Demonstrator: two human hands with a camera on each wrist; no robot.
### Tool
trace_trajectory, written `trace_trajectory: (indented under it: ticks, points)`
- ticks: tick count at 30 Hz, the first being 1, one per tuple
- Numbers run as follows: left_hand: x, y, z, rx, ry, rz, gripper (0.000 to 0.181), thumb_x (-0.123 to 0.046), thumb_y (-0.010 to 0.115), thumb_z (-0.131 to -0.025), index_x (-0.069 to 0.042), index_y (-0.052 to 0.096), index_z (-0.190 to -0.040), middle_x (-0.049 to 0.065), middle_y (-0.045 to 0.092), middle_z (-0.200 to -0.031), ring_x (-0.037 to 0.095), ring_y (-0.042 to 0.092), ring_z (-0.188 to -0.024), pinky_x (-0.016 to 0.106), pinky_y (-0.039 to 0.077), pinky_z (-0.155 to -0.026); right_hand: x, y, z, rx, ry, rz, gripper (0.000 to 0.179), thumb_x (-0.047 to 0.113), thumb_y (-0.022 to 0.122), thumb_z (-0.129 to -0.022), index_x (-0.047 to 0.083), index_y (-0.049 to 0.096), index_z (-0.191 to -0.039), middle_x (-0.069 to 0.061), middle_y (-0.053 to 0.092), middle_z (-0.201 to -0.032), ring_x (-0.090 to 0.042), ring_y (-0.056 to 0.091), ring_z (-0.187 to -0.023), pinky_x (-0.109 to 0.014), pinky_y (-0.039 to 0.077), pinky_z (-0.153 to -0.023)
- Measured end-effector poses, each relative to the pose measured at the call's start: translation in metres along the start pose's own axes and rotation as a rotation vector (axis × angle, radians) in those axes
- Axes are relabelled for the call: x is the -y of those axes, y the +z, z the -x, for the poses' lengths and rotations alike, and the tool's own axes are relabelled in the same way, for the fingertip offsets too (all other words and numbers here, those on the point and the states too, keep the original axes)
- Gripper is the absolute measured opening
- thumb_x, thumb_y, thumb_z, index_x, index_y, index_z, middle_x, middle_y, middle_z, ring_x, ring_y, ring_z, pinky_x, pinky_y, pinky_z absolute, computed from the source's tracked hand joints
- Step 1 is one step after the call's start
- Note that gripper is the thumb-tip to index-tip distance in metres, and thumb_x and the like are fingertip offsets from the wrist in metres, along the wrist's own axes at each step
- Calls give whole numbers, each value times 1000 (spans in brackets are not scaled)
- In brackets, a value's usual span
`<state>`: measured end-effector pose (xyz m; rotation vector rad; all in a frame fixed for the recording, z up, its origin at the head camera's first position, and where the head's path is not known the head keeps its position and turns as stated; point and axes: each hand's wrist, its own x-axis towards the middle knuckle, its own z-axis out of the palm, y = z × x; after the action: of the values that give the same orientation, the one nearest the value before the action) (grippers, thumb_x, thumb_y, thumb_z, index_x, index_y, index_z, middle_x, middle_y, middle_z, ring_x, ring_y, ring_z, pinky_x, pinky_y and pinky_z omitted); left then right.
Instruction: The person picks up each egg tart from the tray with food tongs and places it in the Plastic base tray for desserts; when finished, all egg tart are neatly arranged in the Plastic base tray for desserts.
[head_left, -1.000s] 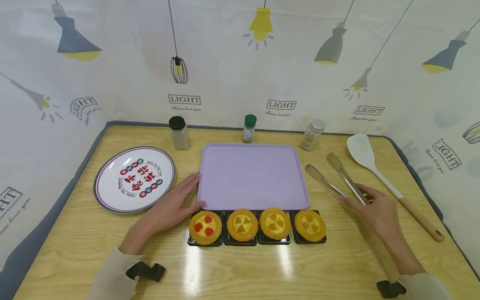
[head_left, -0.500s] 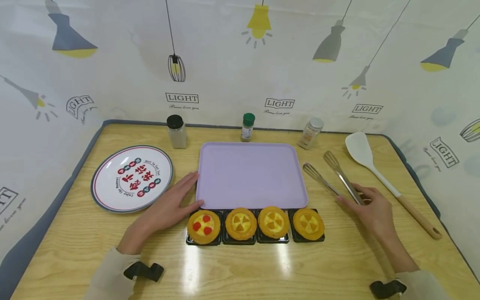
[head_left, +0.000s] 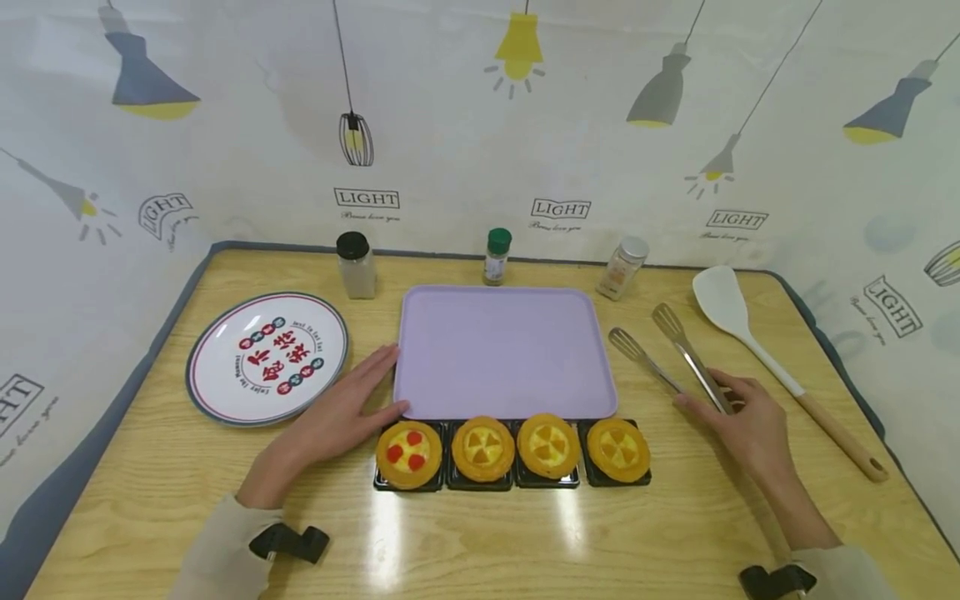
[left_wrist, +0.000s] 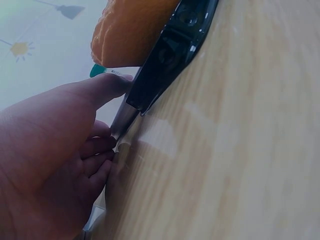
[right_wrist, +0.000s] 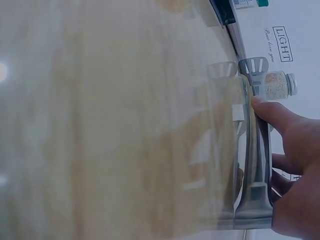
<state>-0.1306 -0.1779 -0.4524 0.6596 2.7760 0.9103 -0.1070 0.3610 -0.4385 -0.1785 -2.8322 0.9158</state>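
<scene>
My left hand (head_left: 341, 417) lies at the left edge of a lilac tray (head_left: 506, 354), fingers fairly straight. Its thumb touches the tray's front left corner. In the left wrist view the fingertips (left_wrist: 107, 142) are right at the tray's rim. With thumb and fingers, my right hand (head_left: 753, 425) holds metal tongs (head_left: 697, 362) by the arms, whose slotted ends stand apart and point towards the back. Along the tray's front edge is a row of several egg tarts; the leftmost tart (head_left: 409, 455) has red pieces on top, and each sits in a black holder (head_left: 639, 478).
A white plate (head_left: 225, 354) with red lettering lies left of the tray. Behind it stand a black-capped jar (head_left: 358, 275), a green-capped jar (head_left: 496, 265) and a silver-capped jar (head_left: 621, 273). A white spatula (head_left: 723, 300) with a wooden handle lies at the right.
</scene>
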Motion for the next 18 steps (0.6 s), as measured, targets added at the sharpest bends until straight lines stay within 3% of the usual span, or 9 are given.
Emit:
trace_trajectory:
  ticks: [12, 18]
  points:
    - [0, 4, -4, -2, -4, -11, 80, -53, 54, -97, -13, 21, -157, 8, 16, -162, 26, 16, -147, 47, 21, -116, -6, 2, -4, 25, -27, 31, 75, 43, 77, -84, -2, 53, -138, -25, 53, -119, -39, 56, -97, -38, 47, -67]
    - [-1, 6, -3, 3, 3, -48, 79, -53, 50, -98, -10, 20, -157, 9, 15, -162, 27, 16, -147, 48, 22, -116, -2, 3, -2, -32, -63, 17, 75, 39, 76, -85, -5, 49, -138, -26, 48, -126, -42, 52, -104, -46, 47, -74]
